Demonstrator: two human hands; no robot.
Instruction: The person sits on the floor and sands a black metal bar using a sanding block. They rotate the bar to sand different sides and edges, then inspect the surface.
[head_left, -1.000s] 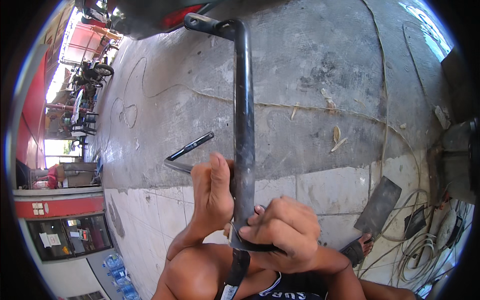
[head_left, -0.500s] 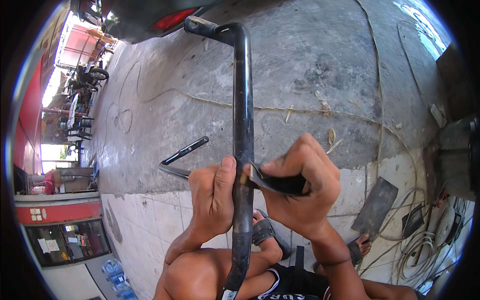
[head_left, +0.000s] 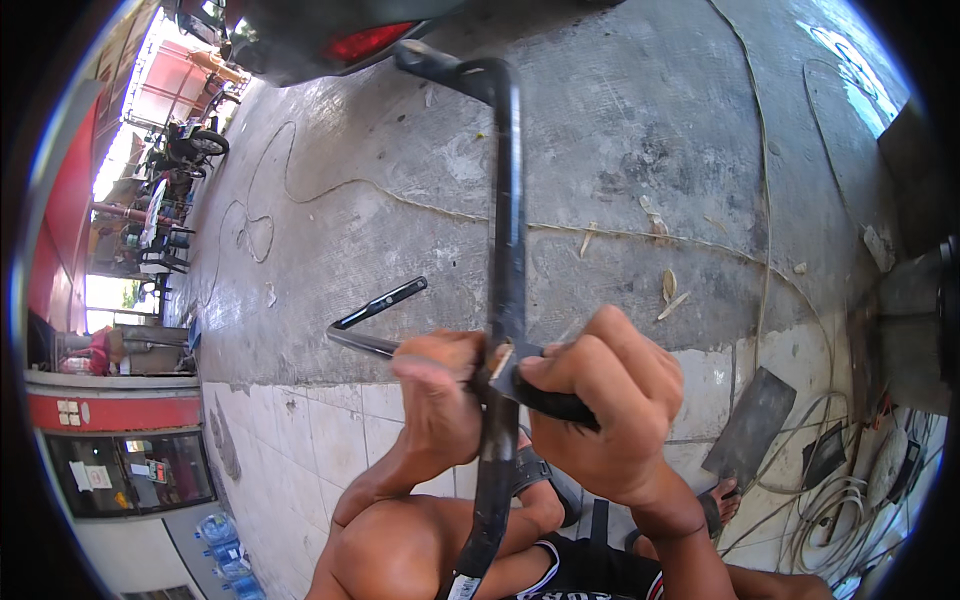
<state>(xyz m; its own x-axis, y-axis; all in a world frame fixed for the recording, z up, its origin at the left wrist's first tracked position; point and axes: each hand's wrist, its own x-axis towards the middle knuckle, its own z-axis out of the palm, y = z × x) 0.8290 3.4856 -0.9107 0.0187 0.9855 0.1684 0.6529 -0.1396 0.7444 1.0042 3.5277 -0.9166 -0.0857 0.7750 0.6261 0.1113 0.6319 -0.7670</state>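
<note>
While one hand (head_left: 440, 395) grips the bar (head_left: 508, 200), floor (head_left: 630, 130) flanks both edges.

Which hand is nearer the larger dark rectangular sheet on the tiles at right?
Right. The right hand is left of the dark sheet in the picture; the left hand is farther left, across the black tube.

Parked motorcycle (head_left: 203, 143), cord (head_left: 625, 233) across concrete floor (head_left: 400, 150), blue bottles (head_left: 224, 548)
</note>
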